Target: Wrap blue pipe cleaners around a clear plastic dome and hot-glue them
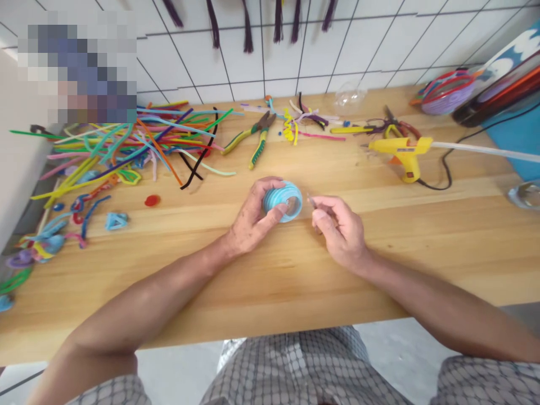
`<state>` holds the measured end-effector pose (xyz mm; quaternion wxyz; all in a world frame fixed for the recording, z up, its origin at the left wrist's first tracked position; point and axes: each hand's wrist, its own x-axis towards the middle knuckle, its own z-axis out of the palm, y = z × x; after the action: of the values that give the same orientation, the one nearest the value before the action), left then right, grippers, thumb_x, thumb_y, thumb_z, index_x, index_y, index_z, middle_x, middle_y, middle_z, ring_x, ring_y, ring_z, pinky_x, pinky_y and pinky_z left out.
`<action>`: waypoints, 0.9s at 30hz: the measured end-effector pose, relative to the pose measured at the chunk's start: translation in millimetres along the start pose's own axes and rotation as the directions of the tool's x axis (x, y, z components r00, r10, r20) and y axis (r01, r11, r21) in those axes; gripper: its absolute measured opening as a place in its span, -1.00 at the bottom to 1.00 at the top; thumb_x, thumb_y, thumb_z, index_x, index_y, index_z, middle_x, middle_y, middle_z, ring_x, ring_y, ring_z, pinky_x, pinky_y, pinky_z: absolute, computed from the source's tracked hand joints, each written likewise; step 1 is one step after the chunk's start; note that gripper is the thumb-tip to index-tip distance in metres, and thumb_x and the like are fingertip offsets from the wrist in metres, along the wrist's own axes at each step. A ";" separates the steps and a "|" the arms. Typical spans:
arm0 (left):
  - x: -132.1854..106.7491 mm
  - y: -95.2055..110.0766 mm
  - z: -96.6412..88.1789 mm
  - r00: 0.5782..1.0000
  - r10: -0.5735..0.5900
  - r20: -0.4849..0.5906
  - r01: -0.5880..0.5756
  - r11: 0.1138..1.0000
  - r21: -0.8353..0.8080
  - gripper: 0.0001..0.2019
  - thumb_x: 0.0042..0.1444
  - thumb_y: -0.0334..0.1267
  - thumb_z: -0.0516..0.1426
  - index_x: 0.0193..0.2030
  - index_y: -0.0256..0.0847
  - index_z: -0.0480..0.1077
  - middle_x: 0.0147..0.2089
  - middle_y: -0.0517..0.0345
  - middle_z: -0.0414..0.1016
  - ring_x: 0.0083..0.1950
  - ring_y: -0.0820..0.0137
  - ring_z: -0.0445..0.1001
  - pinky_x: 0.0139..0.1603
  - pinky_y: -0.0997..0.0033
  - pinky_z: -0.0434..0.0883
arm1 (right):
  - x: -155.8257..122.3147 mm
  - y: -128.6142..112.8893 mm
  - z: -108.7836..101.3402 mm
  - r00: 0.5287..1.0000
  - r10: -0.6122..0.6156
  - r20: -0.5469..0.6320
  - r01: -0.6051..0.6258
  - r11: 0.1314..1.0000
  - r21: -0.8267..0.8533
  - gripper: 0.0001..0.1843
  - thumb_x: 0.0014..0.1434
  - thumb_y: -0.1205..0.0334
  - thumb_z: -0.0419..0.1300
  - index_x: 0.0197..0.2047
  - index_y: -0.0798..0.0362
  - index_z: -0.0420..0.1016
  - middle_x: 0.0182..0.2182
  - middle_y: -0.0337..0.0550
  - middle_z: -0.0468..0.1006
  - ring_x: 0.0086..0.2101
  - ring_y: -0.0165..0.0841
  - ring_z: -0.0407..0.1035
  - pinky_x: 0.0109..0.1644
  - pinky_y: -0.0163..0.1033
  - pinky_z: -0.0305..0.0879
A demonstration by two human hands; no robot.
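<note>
The left hand [255,216] holds a hollow blue coil [276,195]. The right hand [341,229] pinches a small blurred object [311,201] near it.

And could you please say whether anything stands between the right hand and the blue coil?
Nothing visible does; a narrow gap separates the right hand from the open end of the blue coil. The left hand grips it, thumb at the opening.

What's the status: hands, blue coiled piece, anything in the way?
Left hand grips blue coiled piece. Right hand pinches small thin item, too blurred to identify. Pliers and yellow glue gun farther back, apart from both hands.
</note>
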<state>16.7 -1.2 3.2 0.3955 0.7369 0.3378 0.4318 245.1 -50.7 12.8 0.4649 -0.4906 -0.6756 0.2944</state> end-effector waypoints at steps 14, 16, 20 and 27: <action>2.0 4.3 -0.7 0.998 0.044 0.034 -0.042 0.998 -0.048 -0.64 0.48 -0.06 0.15 0.31 -0.07 0.30 0.36 -0.12 0.40 0.39 0.13 0.43 0.43 0.01 0.42 | 2.3 5.3 -5.8 0.957 -0.252 0.143 0.288 0.884 -0.367 -0.32 0.41 0.09 0.28 0.49 -0.04 0.21 0.29 0.20 0.52 0.28 0.10 0.46 0.34 0.32 0.45; 3.0 4.3 1.3 0.999 0.045 0.017 -0.043 0.995 -0.087 -0.65 0.46 -0.07 0.17 0.28 -0.08 0.33 0.33 -0.09 0.42 0.38 0.13 0.43 0.44 0.01 0.40 | 1.1 3.2 -10.3 0.958 -0.249 0.143 0.285 0.879 -0.381 -0.33 0.40 0.13 0.29 0.50 -0.05 0.22 0.29 0.19 0.52 0.28 0.10 0.46 0.32 0.31 0.48; 7.2 -1.6 5.3 0.992 -0.095 -0.078 0.068 0.955 -0.289 -0.63 0.40 -0.04 0.22 0.24 -0.10 0.33 0.25 -0.01 0.46 0.28 0.17 0.48 0.34 0.10 0.46 | -1.9 -0.7 -15.0 0.926 -0.329 0.186 0.378 0.829 -0.412 -0.28 0.38 0.19 0.31 0.52 -0.10 0.21 0.25 0.15 0.52 0.25 0.08 0.47 0.26 0.27 0.54; 21.5 -20.2 12.5 0.928 -0.323 -0.183 0.128 0.740 -0.660 -0.63 0.35 0.02 0.21 0.15 -0.11 0.33 0.10 0.09 0.54 0.16 0.23 0.55 0.25 0.14 0.50 | -8.0 4.4 -8.7 0.890 -0.389 0.235 0.455 0.774 -0.440 -0.21 0.35 0.23 0.33 0.55 -0.05 0.18 0.20 0.16 0.54 0.19 0.05 0.50 0.22 0.27 0.57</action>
<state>33.4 22.4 -10.5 0.6185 0.4412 0.3121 0.5704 255.4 -57.2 9.8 0.3361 -0.4061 -0.8490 0.0356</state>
